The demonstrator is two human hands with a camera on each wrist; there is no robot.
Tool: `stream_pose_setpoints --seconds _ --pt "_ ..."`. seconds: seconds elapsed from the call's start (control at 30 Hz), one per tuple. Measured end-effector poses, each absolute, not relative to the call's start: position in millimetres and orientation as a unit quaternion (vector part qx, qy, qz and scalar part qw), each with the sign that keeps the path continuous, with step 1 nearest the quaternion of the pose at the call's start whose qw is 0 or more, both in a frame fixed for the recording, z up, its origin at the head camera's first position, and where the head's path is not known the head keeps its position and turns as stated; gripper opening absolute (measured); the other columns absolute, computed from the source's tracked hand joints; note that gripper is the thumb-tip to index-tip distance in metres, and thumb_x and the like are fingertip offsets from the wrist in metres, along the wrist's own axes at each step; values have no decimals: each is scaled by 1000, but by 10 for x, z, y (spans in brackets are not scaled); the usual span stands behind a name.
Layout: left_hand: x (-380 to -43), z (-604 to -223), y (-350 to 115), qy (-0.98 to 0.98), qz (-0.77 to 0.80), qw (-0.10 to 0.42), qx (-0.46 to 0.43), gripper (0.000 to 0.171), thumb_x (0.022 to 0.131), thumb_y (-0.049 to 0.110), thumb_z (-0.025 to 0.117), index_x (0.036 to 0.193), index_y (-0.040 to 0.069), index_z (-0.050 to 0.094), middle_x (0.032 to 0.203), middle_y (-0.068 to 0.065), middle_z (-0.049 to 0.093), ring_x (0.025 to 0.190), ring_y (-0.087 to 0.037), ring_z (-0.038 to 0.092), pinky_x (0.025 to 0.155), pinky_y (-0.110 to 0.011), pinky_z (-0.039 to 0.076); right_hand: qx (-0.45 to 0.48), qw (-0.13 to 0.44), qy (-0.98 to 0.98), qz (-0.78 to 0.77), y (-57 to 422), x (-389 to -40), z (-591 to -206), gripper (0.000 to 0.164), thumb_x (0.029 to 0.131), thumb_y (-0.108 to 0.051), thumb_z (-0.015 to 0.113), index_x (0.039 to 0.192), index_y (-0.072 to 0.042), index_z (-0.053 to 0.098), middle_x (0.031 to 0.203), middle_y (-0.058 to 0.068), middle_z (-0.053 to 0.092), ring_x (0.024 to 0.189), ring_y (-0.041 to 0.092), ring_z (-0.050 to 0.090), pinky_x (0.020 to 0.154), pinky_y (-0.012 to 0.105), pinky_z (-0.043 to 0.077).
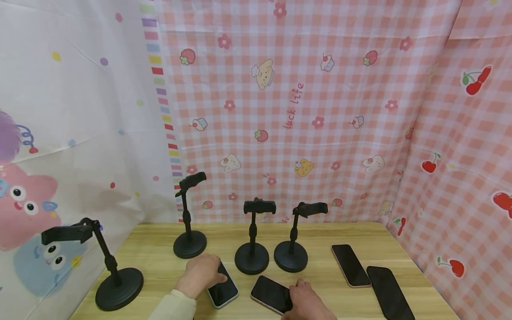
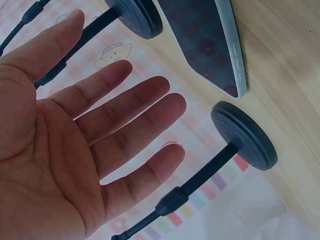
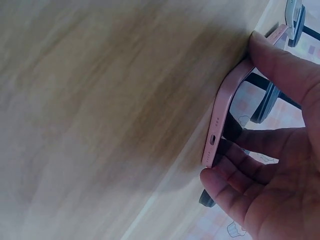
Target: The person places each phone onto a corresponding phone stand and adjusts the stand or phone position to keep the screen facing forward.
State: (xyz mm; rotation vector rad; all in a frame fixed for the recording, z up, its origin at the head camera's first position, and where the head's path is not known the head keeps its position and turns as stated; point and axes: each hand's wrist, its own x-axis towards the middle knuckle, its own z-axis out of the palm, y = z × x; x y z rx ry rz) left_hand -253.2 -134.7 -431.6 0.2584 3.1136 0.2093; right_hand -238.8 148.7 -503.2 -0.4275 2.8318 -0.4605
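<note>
My right hand [image 1: 307, 300] grips the near right end of a pink-edged smartphone [image 1: 272, 293], which lies screen up on the table. In the right wrist view the thumb is at one long edge of this smartphone [image 3: 220, 115] and the fingertips are at the opposite corner. My left hand [image 1: 202, 272] hovers by a white-edged smartphone [image 1: 224, 291], overlapping its left side in the head view. Seen from the left wrist, that hand [image 2: 100, 130] has its fingers spread and loosely straight, apart from the white-edged smartphone [image 2: 205, 45].
Black phone stands with round bases rise from the wooden table [image 1: 320, 284]: one at left [image 1: 119, 289], one behind my left hand [image 1: 190, 244], and two in the middle [image 1: 252, 258], [image 1: 291, 256]. Two more smartphones [image 1: 351, 266], [image 1: 390, 293] lie at right. Patterned cloth [image 1: 300, 146] hangs behind.
</note>
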Motion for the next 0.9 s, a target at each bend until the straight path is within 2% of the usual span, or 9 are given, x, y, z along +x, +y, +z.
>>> stream_pose_setpoints --seconds 0.27,0.6,0.9 --pt "-2532 -4310 -1339 995 57 10 86 32 79 37 82 88 8 71 79 -3 62 72 -19 55 66 -42 50 -137 124 967 -175 1504 -2380 -5021 54 69 -32 90 96 8 64 90 16 50 81 29 48 74 45 48" --pt "-2539 -4305 -1328 995 54 7 85 33 80 38 81 89 8 70 80 -4 61 72 -19 54 67 -42 50 -128 92 972 -174 1515 -2337 -5006 58 63 -36 89 90 8 63 83 12 48 74 25 46 69 41 47" --pt "-2528 -4302 -1345 994 77 6 83 29 79 34 82 82 9 68 73 -1 56 67 -17 50 63 -40 47 -122 78 977 -156 1519 -2287 -4976 56 62 -37 89 89 7 65 80 10 51 72 24 47 70 40 49"
